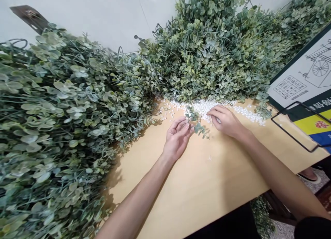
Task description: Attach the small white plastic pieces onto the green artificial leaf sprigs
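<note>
My left hand point(177, 137) pinches a small sprig of artificial greenery point(198, 128) between thumb and fingers, just above the table. Round green leaves of the sprig stick out to the right of the fingertips. My right hand point(224, 121) is at the near edge of a pile of small white plastic pieces point(200, 106), its fingers curled towards the thumb. A bit of white shows between those fingers, but I cannot tell whether it is held or lies behind them. The two hands are a short way apart.
Heaped artificial greenery covers the left point(64, 128) and back point(207, 60) of the wooden table point(186, 190). A printed box point(307, 73) stands at the right, with a black wire frame point(292, 139) before it. Another person's foot point(309, 173) shows below the table's right edge.
</note>
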`<state>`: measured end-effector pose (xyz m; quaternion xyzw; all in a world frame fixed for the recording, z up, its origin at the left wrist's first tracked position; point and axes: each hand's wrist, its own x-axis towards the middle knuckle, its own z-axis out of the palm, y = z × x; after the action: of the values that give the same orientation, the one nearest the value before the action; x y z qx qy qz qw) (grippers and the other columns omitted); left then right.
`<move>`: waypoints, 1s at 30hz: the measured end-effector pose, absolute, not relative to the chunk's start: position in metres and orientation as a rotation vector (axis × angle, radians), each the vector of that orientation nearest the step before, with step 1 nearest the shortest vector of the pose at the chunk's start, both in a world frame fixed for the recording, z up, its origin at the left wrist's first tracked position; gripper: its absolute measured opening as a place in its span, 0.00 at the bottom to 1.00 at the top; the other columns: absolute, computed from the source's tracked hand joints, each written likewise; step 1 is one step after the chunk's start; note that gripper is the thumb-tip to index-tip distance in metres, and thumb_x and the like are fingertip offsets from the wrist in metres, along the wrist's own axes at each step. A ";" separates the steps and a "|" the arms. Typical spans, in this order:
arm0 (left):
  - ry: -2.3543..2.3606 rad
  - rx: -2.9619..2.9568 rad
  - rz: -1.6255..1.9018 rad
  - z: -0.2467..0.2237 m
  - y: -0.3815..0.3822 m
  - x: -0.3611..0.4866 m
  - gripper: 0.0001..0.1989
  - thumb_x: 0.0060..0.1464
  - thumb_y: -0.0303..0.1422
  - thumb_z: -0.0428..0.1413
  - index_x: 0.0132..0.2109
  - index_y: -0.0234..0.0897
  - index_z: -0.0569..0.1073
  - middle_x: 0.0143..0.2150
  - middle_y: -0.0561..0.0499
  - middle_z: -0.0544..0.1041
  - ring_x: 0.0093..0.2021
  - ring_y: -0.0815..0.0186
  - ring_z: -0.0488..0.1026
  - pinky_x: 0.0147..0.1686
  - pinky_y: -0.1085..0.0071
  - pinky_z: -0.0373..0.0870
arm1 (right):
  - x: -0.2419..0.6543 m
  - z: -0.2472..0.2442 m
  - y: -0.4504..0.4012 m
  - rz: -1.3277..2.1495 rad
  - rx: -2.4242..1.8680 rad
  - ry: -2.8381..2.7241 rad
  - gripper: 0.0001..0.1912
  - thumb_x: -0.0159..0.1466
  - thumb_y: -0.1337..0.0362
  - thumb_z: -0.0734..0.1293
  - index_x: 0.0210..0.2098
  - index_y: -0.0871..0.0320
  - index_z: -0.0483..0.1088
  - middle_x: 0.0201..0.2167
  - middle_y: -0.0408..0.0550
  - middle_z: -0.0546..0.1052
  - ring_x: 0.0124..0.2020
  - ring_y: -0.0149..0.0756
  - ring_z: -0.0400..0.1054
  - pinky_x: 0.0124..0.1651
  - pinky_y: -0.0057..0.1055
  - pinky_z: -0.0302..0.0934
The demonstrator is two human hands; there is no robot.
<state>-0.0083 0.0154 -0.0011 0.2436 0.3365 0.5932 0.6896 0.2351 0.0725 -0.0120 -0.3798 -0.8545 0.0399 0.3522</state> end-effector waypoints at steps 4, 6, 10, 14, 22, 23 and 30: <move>0.765 0.546 1.325 -0.003 0.016 -0.008 0.24 0.42 0.26 0.76 0.48 0.39 0.80 0.42 0.54 0.82 0.43 0.67 0.83 0.53 0.66 0.79 | 0.235 -0.012 0.073 0.072 -0.974 -2.189 0.13 0.70 0.73 0.64 0.48 0.56 0.78 0.44 0.54 0.80 0.47 0.48 0.73 0.53 0.47 0.69; 0.773 0.568 1.323 -0.006 0.016 -0.009 0.25 0.43 0.27 0.76 0.49 0.40 0.80 0.44 0.53 0.82 0.45 0.67 0.83 0.55 0.65 0.79 | 0.234 -0.009 0.071 0.046 -0.970 -2.158 0.11 0.70 0.71 0.66 0.49 0.56 0.78 0.44 0.55 0.80 0.47 0.50 0.72 0.53 0.48 0.68; 0.827 0.606 1.327 -0.011 0.019 -0.009 0.25 0.45 0.26 0.74 0.51 0.41 0.79 0.50 0.50 0.82 0.47 0.66 0.83 0.55 0.67 0.80 | 0.228 0.001 0.062 0.095 -0.886 -2.129 0.14 0.69 0.67 0.70 0.54 0.54 0.76 0.48 0.55 0.80 0.49 0.51 0.73 0.56 0.51 0.68; 0.835 0.661 1.339 -0.012 0.017 -0.005 0.24 0.44 0.27 0.74 0.49 0.39 0.79 0.48 0.50 0.82 0.44 0.67 0.83 0.51 0.68 0.81 | 0.215 0.008 0.050 0.163 -0.747 -2.154 0.28 0.65 0.58 0.76 0.62 0.52 0.70 0.56 0.57 0.78 0.55 0.53 0.73 0.59 0.53 0.68; 0.820 0.832 1.267 0.001 0.006 0.001 0.18 0.52 0.35 0.73 0.48 0.38 0.78 0.47 0.48 0.83 0.42 0.63 0.84 0.46 0.67 0.79 | 0.196 0.004 0.038 0.097 -0.601 -2.147 0.28 0.67 0.61 0.74 0.64 0.47 0.67 0.56 0.56 0.77 0.54 0.51 0.73 0.56 0.52 0.72; 0.813 0.828 1.278 0.000 0.007 0.001 0.17 0.52 0.36 0.72 0.47 0.38 0.79 0.45 0.48 0.83 0.42 0.63 0.83 0.46 0.67 0.79 | 0.197 0.004 0.038 0.094 -0.598 -2.142 0.27 0.67 0.62 0.74 0.63 0.47 0.67 0.55 0.56 0.77 0.54 0.51 0.73 0.56 0.52 0.72; 0.906 0.819 1.423 -0.007 0.010 0.001 0.15 0.50 0.40 0.74 0.38 0.37 0.80 0.35 0.52 0.82 0.36 0.69 0.78 0.44 0.71 0.75 | 0.200 0.010 0.037 0.130 -0.528 -2.167 0.29 0.63 0.73 0.70 0.62 0.50 0.67 0.55 0.58 0.75 0.56 0.51 0.72 0.57 0.51 0.73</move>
<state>0.0009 0.0095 -0.0069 0.3522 0.3894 0.6119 0.5916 0.2002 0.0365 0.0101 -0.2125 -0.8718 0.0524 0.4382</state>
